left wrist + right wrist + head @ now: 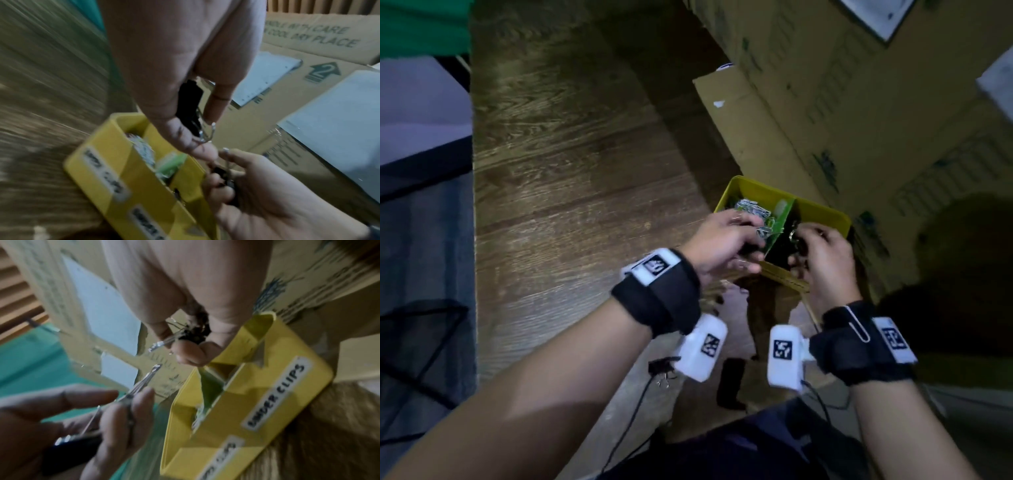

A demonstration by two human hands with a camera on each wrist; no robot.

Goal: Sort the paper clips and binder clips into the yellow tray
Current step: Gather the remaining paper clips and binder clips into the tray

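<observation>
The yellow tray (822,210) stands on the wooden table, against cardboard boxes. Its left compartment holds silver paper clips (751,207); the right one, labelled BINDER CLIPS (275,395), looks dark inside. My left hand (751,257) hovers over the tray's near left edge and grips a black binder clip (190,100) with its silver handles sticking out. My right hand (799,251) is over the right compartment, its fingers curled round small black binder clips (195,333). Both wrist views are blurred.
Stacked cardboard boxes (859,102) rise just behind and right of the tray. One binder clip (662,370) lies on the table (568,171) under my left wrist. A paper clip (858,325) is hooked on my right wrist strap. The table's edge runs along the left.
</observation>
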